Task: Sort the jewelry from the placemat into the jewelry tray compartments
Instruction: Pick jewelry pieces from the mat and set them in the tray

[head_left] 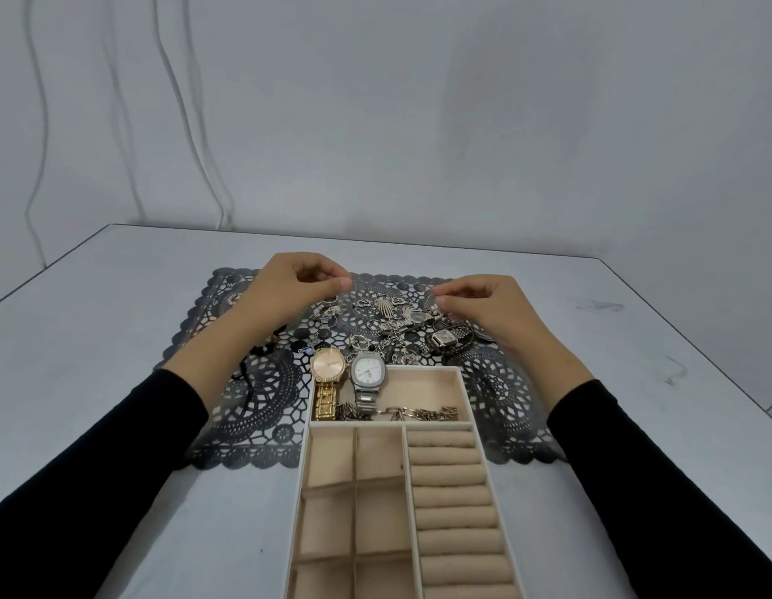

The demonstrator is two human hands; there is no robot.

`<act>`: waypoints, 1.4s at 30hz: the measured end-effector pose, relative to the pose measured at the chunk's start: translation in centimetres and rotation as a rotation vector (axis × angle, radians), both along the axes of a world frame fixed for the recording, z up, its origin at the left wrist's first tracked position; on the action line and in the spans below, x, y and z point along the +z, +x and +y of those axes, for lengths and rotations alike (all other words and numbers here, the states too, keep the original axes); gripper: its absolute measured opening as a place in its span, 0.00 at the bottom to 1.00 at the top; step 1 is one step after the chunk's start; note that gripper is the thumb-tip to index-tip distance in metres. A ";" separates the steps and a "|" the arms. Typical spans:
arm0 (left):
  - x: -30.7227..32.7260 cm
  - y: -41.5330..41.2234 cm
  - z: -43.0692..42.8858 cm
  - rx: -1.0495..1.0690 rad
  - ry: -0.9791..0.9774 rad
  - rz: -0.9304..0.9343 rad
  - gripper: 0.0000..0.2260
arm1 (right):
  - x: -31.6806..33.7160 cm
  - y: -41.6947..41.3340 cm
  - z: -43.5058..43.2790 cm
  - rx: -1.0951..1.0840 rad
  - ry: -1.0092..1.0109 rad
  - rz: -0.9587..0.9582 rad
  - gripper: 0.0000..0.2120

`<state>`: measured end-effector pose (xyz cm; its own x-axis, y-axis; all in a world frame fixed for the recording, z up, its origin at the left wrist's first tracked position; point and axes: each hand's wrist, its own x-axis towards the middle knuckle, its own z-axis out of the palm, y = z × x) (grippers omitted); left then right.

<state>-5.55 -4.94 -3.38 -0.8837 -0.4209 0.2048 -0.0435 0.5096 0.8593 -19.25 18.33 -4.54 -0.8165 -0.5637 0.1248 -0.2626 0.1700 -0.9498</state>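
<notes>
Grey tabletop [116, 317] holds a black lace placemat [263, 382] at mid-frame, the jewelry [388, 322] heaped on its upper centre and the cream jewelry tray [465, 393] at lower centre, a gold watch [328, 367] and a silver watch [367, 371] draped over its top rim. Left hand [289, 287] and right hand [488, 309] hover apart above the heap, thumb and forefinger pinched; I cannot tell whether they grip anything

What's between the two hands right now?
Head view: silver jewelry heap on the placemat, between left hand and right hand. Any pinched strand is too faint to tell.
</notes>
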 end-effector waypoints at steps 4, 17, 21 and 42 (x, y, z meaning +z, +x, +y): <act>0.1 1.6 1.4 0.015 -0.008 0.030 0.06 | 0.6 2.1 1.6 0.004 -0.047 -0.036 0.08; 0.0 6.4 6.7 -0.109 0.091 0.042 0.05 | 0.8 8.0 6.6 0.009 -0.119 -0.028 0.10; -0.5 7.6 8.0 -0.148 0.060 0.065 0.03 | 0.6 9.3 7.6 0.010 -0.099 -0.015 0.09; -2.7 9.8 11.3 -0.190 -0.023 0.116 0.02 | -0.5 13.0 9.9 0.122 0.090 0.092 0.06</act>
<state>4.25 6.34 -6.09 -0.9168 -0.2429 0.3169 0.1534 0.5185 0.8412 -6.23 28.21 -5.02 -0.7291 -0.6699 0.1402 -0.3713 0.2150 -0.9033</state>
